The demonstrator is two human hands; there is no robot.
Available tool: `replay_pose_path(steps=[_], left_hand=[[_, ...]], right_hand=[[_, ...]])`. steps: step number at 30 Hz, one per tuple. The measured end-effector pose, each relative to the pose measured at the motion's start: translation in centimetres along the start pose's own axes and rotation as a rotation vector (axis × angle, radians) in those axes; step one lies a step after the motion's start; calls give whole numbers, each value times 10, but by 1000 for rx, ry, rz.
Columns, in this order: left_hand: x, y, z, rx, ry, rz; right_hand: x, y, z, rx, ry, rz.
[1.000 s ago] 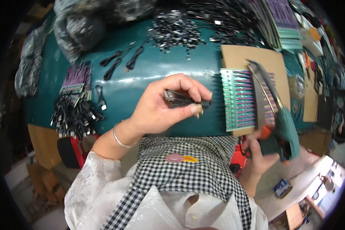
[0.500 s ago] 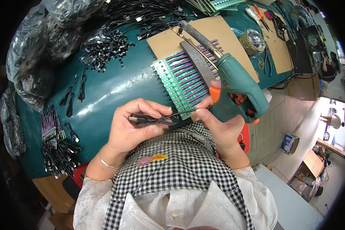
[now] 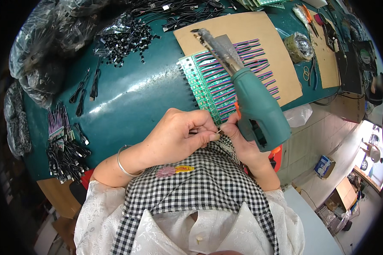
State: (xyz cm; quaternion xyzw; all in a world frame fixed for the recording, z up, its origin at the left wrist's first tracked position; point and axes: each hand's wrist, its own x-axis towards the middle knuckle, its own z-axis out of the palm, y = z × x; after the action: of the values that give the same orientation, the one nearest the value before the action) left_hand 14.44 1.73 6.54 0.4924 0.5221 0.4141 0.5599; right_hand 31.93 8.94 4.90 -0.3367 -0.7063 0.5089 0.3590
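My left hand [image 3: 174, 132] is closed in a pinch on a thin black cable [image 3: 193, 132], most of which the fingers hide. A small pale wire tip [image 3: 219, 131] shows between the fingertips of both hands, just above my apron. My right hand [image 3: 247, 148] is closed around a green soldering gun [image 3: 259, 104] with orange parts, its metal nose pointing to the upper left. The thumb and fingertip of that hand also meet at the wire tip. Just beyond lies a row of green circuit boards [image 3: 195, 78] with several coloured wires, and a grey metal bar [image 3: 229, 47] rests on them.
Brown cardboard [image 3: 281, 63] lies under the boards. Left on the green table [image 3: 127, 93] are loose black cables [image 3: 78, 95], a bundle of wired boards [image 3: 61, 140], a pile of small black connectors [image 3: 125, 40] and plastic bags [image 3: 38, 46]. A tape roll [image 3: 299, 46] stands at right.
My left hand has moved right, up to my right hand, and its coiled cable is now mostly hidden. The soldering gun has tilted more upright, and the view has shifted slightly.
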Motion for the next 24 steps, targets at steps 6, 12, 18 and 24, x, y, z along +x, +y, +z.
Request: replay_pose_path(steps=[6, 12, 18, 24], left_hand=[[2, -1, -13, -300, 124, -184], [9, 4, -12, -441, 144, -181], [13, 6, -9, -419, 129, -190], [14, 5, -6, -399, 127, -180]], right_hand=[[6, -6, -11, 16, -64, -12], [21, -18, 1, 284, -32, 274], [23, -16, 4, 276, -19, 282], [30, -12, 0, 80, -50, 108]])
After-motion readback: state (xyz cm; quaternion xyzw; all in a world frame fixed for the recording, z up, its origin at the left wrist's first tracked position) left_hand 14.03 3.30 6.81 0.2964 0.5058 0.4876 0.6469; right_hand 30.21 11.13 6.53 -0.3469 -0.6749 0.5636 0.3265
